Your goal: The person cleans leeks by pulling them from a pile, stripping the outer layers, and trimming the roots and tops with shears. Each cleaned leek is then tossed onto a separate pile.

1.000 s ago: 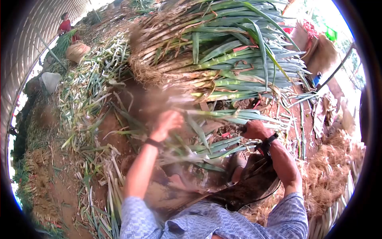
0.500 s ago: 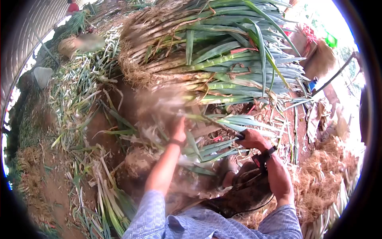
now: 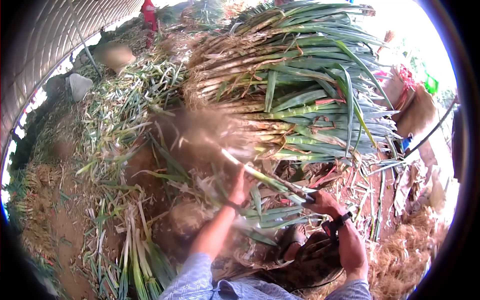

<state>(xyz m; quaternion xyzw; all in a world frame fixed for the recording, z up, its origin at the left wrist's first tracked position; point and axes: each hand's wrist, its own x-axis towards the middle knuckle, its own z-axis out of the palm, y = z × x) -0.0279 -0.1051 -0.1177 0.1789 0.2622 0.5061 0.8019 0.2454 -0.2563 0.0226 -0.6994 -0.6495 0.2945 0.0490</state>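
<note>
My left hand [image 3: 241, 187] is closed around a long green onion [image 3: 257, 175], its white stem angled up and left toward a brown blur. My right hand [image 3: 322, 204] is wrapped round a dark-gripped thin rod [image 3: 290, 186], which lies along the onion's green leaves. What kind of tool the rod is, I cannot make out. Just beyond both hands lies a big pile of green onions [image 3: 300, 120], roots to the left and leaves to the right. Loose green leaves [image 3: 280, 217] lie beneath my hands.
Trimmed leaves and peelings [image 3: 125, 110] litter the ground at left. Several onions [image 3: 135, 255] lie at the lower left. A rooty heap [image 3: 395, 250] is at the lower right. Sacks [image 3: 417, 107] stand at right, near a dark pole [image 3: 435, 130]. My sandalled foot [image 3: 292, 242] is below my hands.
The view has tilted up, so the pile sits lower and further right. The onion in my left hand now shows its white stem more clearly. Both hands keep their grip.
</note>
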